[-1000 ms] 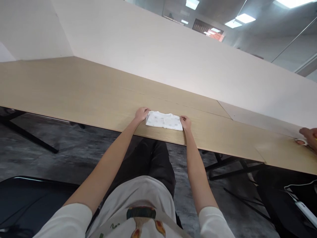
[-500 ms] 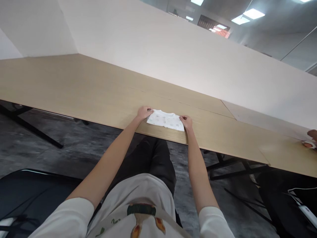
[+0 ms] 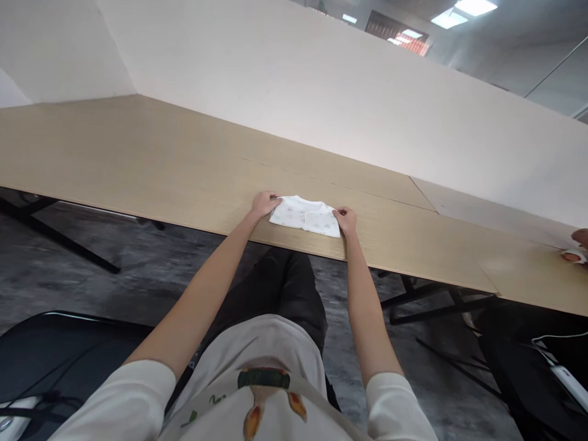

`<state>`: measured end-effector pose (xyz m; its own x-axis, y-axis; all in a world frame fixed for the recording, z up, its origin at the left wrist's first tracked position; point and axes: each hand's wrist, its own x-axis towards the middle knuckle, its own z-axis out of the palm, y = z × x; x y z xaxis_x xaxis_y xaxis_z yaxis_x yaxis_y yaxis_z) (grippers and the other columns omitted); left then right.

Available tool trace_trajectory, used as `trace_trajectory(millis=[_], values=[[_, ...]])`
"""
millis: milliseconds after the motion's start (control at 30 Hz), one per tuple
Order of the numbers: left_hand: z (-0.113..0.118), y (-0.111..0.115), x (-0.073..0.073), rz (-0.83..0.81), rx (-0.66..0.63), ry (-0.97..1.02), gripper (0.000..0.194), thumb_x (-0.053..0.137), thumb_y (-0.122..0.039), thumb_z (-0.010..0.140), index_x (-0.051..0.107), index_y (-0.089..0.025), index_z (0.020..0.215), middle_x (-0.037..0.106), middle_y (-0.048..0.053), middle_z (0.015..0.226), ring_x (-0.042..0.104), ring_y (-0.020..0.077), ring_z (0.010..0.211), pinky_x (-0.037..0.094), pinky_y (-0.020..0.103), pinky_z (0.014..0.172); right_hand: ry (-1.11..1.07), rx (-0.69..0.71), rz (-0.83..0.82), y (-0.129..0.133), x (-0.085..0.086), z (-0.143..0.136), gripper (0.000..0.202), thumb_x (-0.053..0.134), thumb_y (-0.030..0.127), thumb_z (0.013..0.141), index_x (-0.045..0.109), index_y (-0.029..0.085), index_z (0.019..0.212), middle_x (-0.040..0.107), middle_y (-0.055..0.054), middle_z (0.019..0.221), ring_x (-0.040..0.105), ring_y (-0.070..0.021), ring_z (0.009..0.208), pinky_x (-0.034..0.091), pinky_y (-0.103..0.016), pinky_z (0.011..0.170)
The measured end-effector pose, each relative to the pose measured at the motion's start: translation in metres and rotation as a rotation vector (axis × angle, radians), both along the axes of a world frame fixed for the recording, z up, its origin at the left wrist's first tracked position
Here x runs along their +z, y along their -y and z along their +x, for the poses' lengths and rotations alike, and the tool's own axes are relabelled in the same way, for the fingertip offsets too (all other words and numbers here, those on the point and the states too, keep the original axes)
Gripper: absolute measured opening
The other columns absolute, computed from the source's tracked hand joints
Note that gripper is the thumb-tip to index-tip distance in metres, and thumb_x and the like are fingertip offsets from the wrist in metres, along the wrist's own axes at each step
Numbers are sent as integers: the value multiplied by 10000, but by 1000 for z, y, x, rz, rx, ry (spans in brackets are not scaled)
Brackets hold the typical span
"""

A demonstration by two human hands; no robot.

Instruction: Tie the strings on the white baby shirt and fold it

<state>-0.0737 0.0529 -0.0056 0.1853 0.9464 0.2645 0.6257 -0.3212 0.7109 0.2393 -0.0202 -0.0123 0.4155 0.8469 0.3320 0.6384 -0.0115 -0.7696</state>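
A small white baby shirt (image 3: 305, 217) with a faint print lies folded on the wooden table (image 3: 184, 165), near its front edge. Its neckline faces away from me. My left hand (image 3: 265, 203) pinches the far left corner of the shirt between thumb and fingers. At the opposite corner, my right hand (image 3: 346, 219) is closed on the fabric in the same way. The cloth looks flat between the two hands.
A white partition (image 3: 275, 79) runs along the table's far side. Black chairs stand at the lower left (image 3: 68, 355) and lower right (image 3: 514, 361). A brown object with a white and orange part (image 3: 573, 256) sits at the table's right end.
Both hands keep their hold on the shirt's corners. The view has shifted slightly, and the shirt appears a little higher in it, with barely any other difference.
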Motion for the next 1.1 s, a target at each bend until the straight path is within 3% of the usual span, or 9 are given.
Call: trace_trajectory(millis=[700, 833, 900, 967, 1033, 1100], values=[[1, 2, 0, -5, 34, -5, 267, 646, -328, 831, 777, -178, 1008, 744, 118, 1125, 665, 290, 1070, 489, 374, 960, -48, -18, -7, 3, 2, -3, 146, 644, 319, 688, 664, 183, 737, 737, -92, 851, 653, -227, 807, 502, -354, 815], [3, -7, 6, -94, 8, 73, 225, 663, -317, 814, 756, -169, 956, 748, 112, 1078, 671, 266, 1018, 503, 352, 932, -49, -33, 11, 2, 6, -10, 125, 613, 321, 710, 602, 197, 720, 685, -57, 787, 615, -213, 788, 496, -334, 783], [4, -16, 20, -110, -20, 189, 217, 651, -312, 832, 730, -152, 955, 740, 111, 1065, 669, 240, 986, 512, 327, 904, -111, -47, 83, -2, 18, -14, 138, 561, 334, 777, 569, 199, 748, 639, -39, 767, 595, -196, 780, 491, -306, 733], [5, -25, 50, -44, -33, 283, 230, 627, -329, 868, 693, -137, 976, 722, 98, 1050, 658, 222, 995, 513, 317, 896, -182, -33, 194, -7, 44, -14, 173, 495, 349, 862, 542, 198, 792, 593, -27, 765, 582, -178, 780, 484, -283, 694], [6, -26, 96, 81, -55, 304, 266, 609, -350, 897, 646, -110, 1004, 688, 75, 1017, 648, 223, 1026, 504, 335, 906, -200, 29, 309, -13, 82, -10, 213, 465, 376, 924, 523, 195, 828, 564, -19, 779, 579, -162, 790, 485, -272, 687], [4, -17, 152, 244, -94, 239, 324, 524, -367, 950, 601, -62, 1029, 639, 46, 985, 643, 236, 1063, 467, 380, 930, -151, 62, 438, -14, 128, -3, 284, 420, 435, 972, 523, 184, 886, 558, -13, 829, 593, -147, 817, 484, -263, 688]])
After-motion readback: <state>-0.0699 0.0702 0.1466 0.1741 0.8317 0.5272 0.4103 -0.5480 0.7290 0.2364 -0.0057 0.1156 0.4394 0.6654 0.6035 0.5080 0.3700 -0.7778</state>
